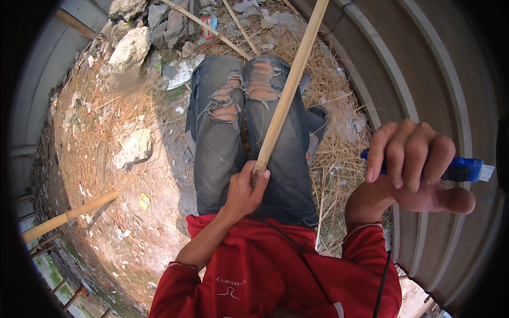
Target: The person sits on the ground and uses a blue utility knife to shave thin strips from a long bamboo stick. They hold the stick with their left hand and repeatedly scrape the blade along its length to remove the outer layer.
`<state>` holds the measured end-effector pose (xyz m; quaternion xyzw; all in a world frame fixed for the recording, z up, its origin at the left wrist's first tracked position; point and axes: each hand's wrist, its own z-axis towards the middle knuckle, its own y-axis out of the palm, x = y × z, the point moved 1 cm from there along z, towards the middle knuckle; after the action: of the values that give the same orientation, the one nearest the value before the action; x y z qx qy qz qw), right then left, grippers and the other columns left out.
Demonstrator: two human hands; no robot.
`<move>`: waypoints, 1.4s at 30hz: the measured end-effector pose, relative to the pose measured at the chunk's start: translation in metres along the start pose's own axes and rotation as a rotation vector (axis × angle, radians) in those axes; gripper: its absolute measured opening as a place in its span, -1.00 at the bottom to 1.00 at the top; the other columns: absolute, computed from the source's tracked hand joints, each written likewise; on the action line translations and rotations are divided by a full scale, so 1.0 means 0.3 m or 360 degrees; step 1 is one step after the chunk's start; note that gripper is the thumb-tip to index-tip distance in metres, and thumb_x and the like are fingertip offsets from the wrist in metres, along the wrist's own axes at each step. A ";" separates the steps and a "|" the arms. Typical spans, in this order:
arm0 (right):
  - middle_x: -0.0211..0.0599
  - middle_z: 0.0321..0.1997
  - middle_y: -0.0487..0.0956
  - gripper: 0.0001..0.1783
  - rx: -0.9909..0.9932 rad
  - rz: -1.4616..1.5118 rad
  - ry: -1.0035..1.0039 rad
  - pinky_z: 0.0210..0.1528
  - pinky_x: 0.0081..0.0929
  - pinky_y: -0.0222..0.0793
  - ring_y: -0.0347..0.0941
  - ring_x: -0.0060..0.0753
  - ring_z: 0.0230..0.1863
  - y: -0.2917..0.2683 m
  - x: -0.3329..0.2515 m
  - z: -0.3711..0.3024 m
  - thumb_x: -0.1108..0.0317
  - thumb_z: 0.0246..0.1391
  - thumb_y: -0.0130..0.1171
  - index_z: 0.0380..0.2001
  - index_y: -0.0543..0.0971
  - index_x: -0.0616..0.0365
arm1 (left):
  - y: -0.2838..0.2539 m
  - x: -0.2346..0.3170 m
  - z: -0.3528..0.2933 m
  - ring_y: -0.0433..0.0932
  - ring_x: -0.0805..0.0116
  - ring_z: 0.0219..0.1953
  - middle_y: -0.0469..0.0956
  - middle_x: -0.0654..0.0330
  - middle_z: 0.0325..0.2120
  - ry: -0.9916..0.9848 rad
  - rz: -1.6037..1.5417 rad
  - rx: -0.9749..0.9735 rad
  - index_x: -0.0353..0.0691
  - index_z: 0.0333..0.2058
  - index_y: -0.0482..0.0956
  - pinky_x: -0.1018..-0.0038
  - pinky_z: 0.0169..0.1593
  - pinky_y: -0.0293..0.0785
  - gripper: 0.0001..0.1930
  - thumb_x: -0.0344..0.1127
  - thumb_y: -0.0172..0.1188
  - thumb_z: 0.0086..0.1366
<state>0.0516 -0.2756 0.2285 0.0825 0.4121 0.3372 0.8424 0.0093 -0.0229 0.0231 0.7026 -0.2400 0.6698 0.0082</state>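
In the left hand (245,192), held a bamboo stick (286,103) slanting away beyond fingers clamped round its near end, and in the right hand (412,159), gripped a blue cutter-like tool (462,170) under curled fingers, perhaps risking cut left fingers if swung inward.

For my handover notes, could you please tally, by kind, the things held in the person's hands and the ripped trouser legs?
Tan strip, in the left hand: 1
Blue-handled tool, in the right hand: 1
Ripped trouser legs: 2
Total: 4
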 end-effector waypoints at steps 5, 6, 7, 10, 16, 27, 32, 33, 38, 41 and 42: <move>-0.23 -0.69 0.38 -0.40 -0.0006 -0.1487 0.1271 -0.50 -0.27 0.31 0.38 -0.31 -0.65 -0.117 0.267 -0.207 -0.15 0.42 0.10 -0.42 0.54 0.24 | 0.020 -0.002 0.053 0.62 -0.20 -0.51 0.58 -0.14 -0.56 0.0122 0.0050 0.0139 -0.34 -0.06 0.49 0.10 -0.39 0.48 -0.72 -0.29 0.23 0.38; -0.21 -0.71 0.36 -0.45 -0.0200 -0.1693 0.1331 -0.52 -0.27 0.30 0.37 -0.34 -0.67 -0.122 0.299 -0.252 -0.08 0.45 0.09 -0.40 0.57 0.24 | 0.025 0.001 0.063 0.63 -0.23 -0.48 0.59 -0.15 -0.54 0.0098 0.0045 0.0124 -0.34 -0.05 0.48 0.07 -0.37 0.49 -0.72 -0.30 0.22 0.38; -0.13 -0.68 0.44 -0.45 -0.0242 -0.1822 0.1414 -0.49 -0.18 0.35 0.44 -0.15 -0.61 -0.119 0.318 -0.286 -0.10 0.41 0.13 -0.39 0.61 0.22 | 0.028 0.004 0.071 0.63 -0.27 -0.46 0.61 -0.17 -0.53 0.0072 0.0041 0.0111 -0.34 -0.04 0.48 0.04 -0.35 0.50 -0.71 -0.30 0.22 0.38; 0.02 -0.61 0.61 -0.43 -0.0365 -0.2159 0.1588 -0.41 0.07 0.50 0.62 0.22 -0.49 -0.097 0.355 -0.357 -0.18 0.31 0.23 -0.40 0.69 0.18 | 0.034 0.007 0.072 0.64 -0.31 -0.42 0.63 -0.20 -0.49 0.0015 0.0042 0.0077 -0.34 -0.01 0.47 -0.02 -0.31 0.52 -0.70 -0.30 0.23 0.38; 0.00 -0.70 0.54 -0.39 -0.0510 -0.2477 0.1323 -0.50 0.04 0.49 0.57 0.22 -0.57 -0.105 0.400 -0.365 -0.23 0.29 0.23 -0.46 0.65 0.17 | 0.016 -0.008 0.066 0.66 -0.31 -0.37 0.65 -0.21 -0.45 0.0043 0.0198 0.0075 -0.32 0.02 0.46 -0.04 -0.28 0.54 -0.68 -0.28 0.23 0.39; 0.01 -0.64 0.60 -0.29 -0.0243 -0.2916 0.1195 -0.42 0.09 0.53 0.63 0.21 -0.50 -0.294 0.427 -0.191 -0.35 0.32 0.08 -0.44 0.71 0.14 | -0.032 0.018 0.089 0.68 -0.28 -0.37 0.65 -0.20 -0.45 0.0002 0.0242 0.0032 -0.34 0.01 0.49 0.01 -0.29 0.54 -0.69 -0.27 0.24 0.42; 0.04 -0.63 0.60 -0.25 -0.0206 -0.2981 0.1242 -0.35 0.07 0.56 0.64 0.21 -0.48 -0.341 0.396 -0.089 -0.35 0.35 0.03 -0.47 0.72 0.17 | -0.037 0.058 0.039 0.69 -0.15 -0.44 0.63 -0.14 -0.49 -0.0181 0.0038 -0.0029 -0.37 -0.05 0.53 0.14 -0.34 0.52 -0.73 -0.27 0.24 0.43; 0.04 -0.63 0.60 -0.25 -0.0318 -0.2928 0.1268 -0.36 0.08 0.56 0.64 0.21 -0.48 -0.317 0.397 -0.100 -0.34 0.35 0.03 -0.46 0.72 0.17 | -0.034 0.053 0.036 0.68 -0.11 -0.46 0.63 -0.12 -0.50 -0.0107 0.0024 0.0003 -0.37 -0.05 0.54 0.15 -0.35 0.52 -0.73 -0.28 0.24 0.44; 0.03 -0.63 0.61 -0.30 -0.0856 -0.2694 0.1456 -0.40 0.09 0.55 0.64 0.21 -0.50 -0.122 0.376 -0.260 -0.31 0.34 0.07 -0.46 0.72 0.15 | -0.030 0.019 0.033 0.65 0.00 -0.53 0.62 -0.07 -0.53 0.0080 -0.0091 0.0032 -0.37 -0.05 0.54 0.20 -0.39 0.49 -0.74 -0.29 0.24 0.44; 0.05 -0.62 0.61 -0.31 -0.0737 -0.2776 0.1319 -0.42 0.10 0.54 0.63 0.22 -0.51 -0.154 0.384 -0.261 -0.31 0.34 0.08 -0.46 0.71 0.14 | -0.032 0.004 0.007 0.64 0.02 -0.55 0.63 -0.05 -0.53 0.0018 -0.0066 -0.0001 -0.36 -0.04 0.54 0.22 -0.41 0.48 -0.74 -0.30 0.25 0.43; 0.03 -0.61 0.62 -0.30 -0.0624 -0.2775 0.1341 -0.40 0.10 0.55 0.63 0.23 -0.50 -0.190 0.383 -0.224 -0.31 0.34 0.07 -0.45 0.72 0.15 | -0.039 -0.001 0.001 0.64 0.04 -0.55 0.63 -0.04 -0.53 -0.0020 -0.0044 -0.0028 -0.36 -0.03 0.53 0.22 -0.41 0.48 -0.74 -0.30 0.25 0.43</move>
<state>0.0794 -0.2552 0.0880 -0.5177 0.5318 -0.3373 0.5791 0.0136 -0.0124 0.0265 0.7100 -0.2362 0.6631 0.0219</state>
